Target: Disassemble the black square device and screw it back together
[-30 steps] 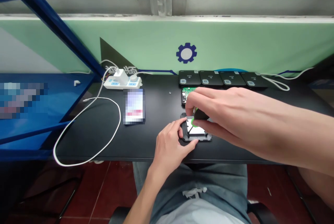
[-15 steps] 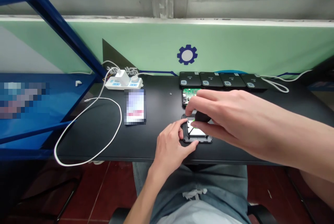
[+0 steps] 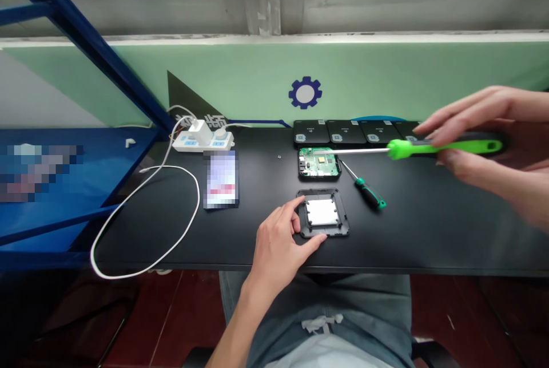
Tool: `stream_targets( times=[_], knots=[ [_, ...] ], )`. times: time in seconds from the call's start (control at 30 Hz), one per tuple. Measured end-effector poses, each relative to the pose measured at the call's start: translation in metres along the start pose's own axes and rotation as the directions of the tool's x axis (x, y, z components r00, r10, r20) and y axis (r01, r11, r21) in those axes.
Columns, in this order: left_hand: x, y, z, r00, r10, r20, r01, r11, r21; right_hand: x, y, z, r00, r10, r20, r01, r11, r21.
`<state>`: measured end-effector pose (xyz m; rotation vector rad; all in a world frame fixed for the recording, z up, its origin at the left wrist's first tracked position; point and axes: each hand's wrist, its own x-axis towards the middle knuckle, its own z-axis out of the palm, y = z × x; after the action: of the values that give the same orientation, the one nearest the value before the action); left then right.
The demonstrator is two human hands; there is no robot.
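Observation:
My right hand (image 3: 484,139) is closed around the handle of a bright green and black screwdriver (image 3: 446,149), raised above the desk's right side. Its long shaft points left, towards an opened black case with a green circuit board (image 3: 319,163). My left hand (image 3: 281,236) steadies a black plastic cover (image 3: 343,229) on the desk, thumb at the lower edge and fingertips at the upper left corner. In that cover sits a white and silver plate (image 3: 321,212). A smaller green and black screwdriver (image 3: 369,193) lies just right of the circuit board and cover.
Several closed black boxes (image 3: 311,132) line the back of the desk. A tiny screw-like piece (image 3: 279,157) lies left of the circuit board. Further left are a phone-like flat item (image 3: 221,179), a white power strip (image 3: 203,142) and a looped white cable (image 3: 198,199).
My right hand has lifted the screwdriver off the cover and moved up and right with it, uncovering the cover, circuit board and smaller screwdriver. My left hand stays on the cover.

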<state>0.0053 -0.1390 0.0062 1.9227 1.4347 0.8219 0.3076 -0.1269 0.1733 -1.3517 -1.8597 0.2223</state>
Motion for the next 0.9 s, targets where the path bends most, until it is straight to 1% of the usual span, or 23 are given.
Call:
stream_targets(
  times=[0.03,0.07,0.1,0.13,0.17,0.2,0.23,0.3,0.4,0.47,0.5,0.57,0.63,0.7,0.77,0.83,0.9],
  knots=[
    [0.000,0.000,0.000,1.000,-0.008,-0.001,0.008,1.000,-0.004,-0.008,0.013,0.000,0.990,0.089,-0.109,-0.075,0.989,0.129],
    [-0.001,0.000,0.000,1.000,-0.015,-0.003,0.015,1.000,-0.007,-0.018,0.028,0.002,0.966,0.214,-0.141,-0.181,0.959,0.217],
    [-0.001,0.000,0.001,1.000,-0.021,-0.004,0.021,1.000,-0.009,-0.028,0.042,0.006,0.932,0.335,-0.141,-0.283,0.913,0.294],
    [-0.001,0.001,0.001,1.000,-0.025,-0.004,0.025,1.000,-0.009,-0.039,0.056,0.011,0.872,0.461,-0.166,-0.382,0.851,0.360],
    [-0.001,0.001,0.000,1.000,-0.026,-0.006,0.026,1.000,-0.009,-0.050,0.068,0.018,0.815,0.560,-0.149,-0.467,0.787,0.402],
    [-0.001,0.002,0.000,1.000,-0.025,-0.009,0.025,1.000,-0.009,-0.062,0.080,0.026,0.784,0.595,-0.176,-0.492,0.769,0.408],
    [-0.001,0.003,-0.001,1.000,-0.024,-0.011,0.024,1.000,-0.014,-0.074,0.090,0.034,0.762,0.620,-0.186,-0.514,0.755,0.407],
    [-0.001,0.004,-0.003,0.999,-0.031,-0.026,0.030,0.999,-0.043,-0.094,0.105,0.047,0.737,0.643,-0.211,-0.540,0.747,0.388],
    [-0.003,0.006,-0.005,0.995,-0.065,-0.074,0.054,0.988,-0.144,-0.114,0.115,0.058,0.733,0.643,-0.222,-0.568,0.758,0.322],
    [-0.005,0.006,-0.005,0.983,-0.087,-0.160,0.047,0.969,-0.241,-0.121,0.117,0.060,0.742,0.634,-0.219,-0.574,0.769,0.282],
    [-0.006,0.005,-0.003,0.970,-0.099,-0.222,0.031,0.956,-0.291,-0.123,0.117,0.060,0.749,0.630,-0.206,-0.577,0.773,0.265],
    [-0.007,0.005,0.000,0.923,-0.145,-0.356,-0.002,0.924,-0.382,-0.125,0.118,0.062,0.765,0.619,-0.180,-0.579,0.782,0.230],
    [-0.007,0.004,0.002,0.879,-0.212,-0.427,-0.009,0.888,-0.461,-0.127,0.117,0.065,0.780,0.604,-0.164,-0.575,0.795,0.192],
    [-0.006,0.003,0.003,0.851,-0.275,-0.447,0.006,0.857,-0.515,-0.127,0.117,0.067,0.794,0.583,-0.173,-0.563,0.812,0.155],
    [-0.005,0.001,0.003,0.833,-0.306,-0.461,0.025,0.853,-0.521,-0.127,0.115,0.068,0.808,0.566,-0.161,-0.553,0.824,0.124],
    [-0.006,0.000,0.002,0.832,-0.300,-0.466,0.049,0.877,-0.477,-0.127,0.114,0.068,0.823,0.551,-0.139,-0.542,0.835,0.100],
    [-0.007,-0.001,0.001,0.849,-0.277,-0.450,0.063,0.899,-0.433,-0.127,0.112,0.069,0.835,0.538,-0.116,-0.533,0.843,0.073]
  ],
)
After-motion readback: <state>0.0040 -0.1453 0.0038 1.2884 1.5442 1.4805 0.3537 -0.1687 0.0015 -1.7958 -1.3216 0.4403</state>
